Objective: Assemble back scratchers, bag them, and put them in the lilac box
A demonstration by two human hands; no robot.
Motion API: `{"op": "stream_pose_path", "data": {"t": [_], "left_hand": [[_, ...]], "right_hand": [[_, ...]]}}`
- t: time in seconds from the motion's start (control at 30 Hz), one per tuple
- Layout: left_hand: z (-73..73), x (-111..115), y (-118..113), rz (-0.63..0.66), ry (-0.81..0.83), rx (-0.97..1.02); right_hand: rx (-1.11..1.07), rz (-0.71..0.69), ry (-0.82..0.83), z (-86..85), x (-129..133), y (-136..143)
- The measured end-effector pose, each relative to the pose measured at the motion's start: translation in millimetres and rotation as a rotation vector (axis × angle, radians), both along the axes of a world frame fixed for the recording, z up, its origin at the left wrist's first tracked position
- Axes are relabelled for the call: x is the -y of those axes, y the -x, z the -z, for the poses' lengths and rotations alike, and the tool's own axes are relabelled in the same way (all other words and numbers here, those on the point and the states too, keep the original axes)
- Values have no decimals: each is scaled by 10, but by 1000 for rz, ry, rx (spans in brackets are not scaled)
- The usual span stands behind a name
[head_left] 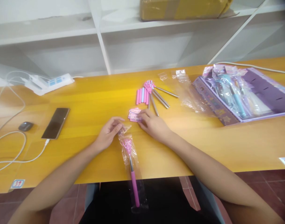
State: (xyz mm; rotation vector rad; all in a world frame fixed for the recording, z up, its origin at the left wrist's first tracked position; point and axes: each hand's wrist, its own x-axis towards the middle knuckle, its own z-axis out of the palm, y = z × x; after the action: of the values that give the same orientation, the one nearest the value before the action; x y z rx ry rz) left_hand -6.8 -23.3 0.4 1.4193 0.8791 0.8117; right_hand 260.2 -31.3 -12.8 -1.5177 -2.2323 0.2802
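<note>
My left hand [110,132] pinches the top of a clear plastic bag [135,149]. Inside that bag lies a back scratcher [134,183] with a pink claw head, a metal rod and a magenta handle; its lower end hangs past the table edge. My right hand [154,124] has its fingertips on a small pile of pink printed cards [133,115]; whether one is gripped I cannot tell. Behind the cards are pink and blue handle tubes [142,95] in a row, beside several claw heads [149,86] on metal rods [161,99].
Empty clear bags [189,93] lie right of the rods. A purple display box [226,116] holds several bagged scratchers. At left are a phone [55,123] on a cable, a black earbud-like case [26,126] and a white power strip [54,84]. Shelves back the table [86,168].
</note>
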Motion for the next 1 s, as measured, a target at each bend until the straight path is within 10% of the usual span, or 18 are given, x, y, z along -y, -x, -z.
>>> {"op": "stream_pose_path", "data": {"t": [0.47, 1.0], "left_hand": [[-59, 5, -24, -114, 46, -14], [-15, 7, 27, 174, -14, 16]], "right_hand": [[-402, -82, 55, 9, -21, 7], [-816, -35, 96, -140, 108, 134]]}}
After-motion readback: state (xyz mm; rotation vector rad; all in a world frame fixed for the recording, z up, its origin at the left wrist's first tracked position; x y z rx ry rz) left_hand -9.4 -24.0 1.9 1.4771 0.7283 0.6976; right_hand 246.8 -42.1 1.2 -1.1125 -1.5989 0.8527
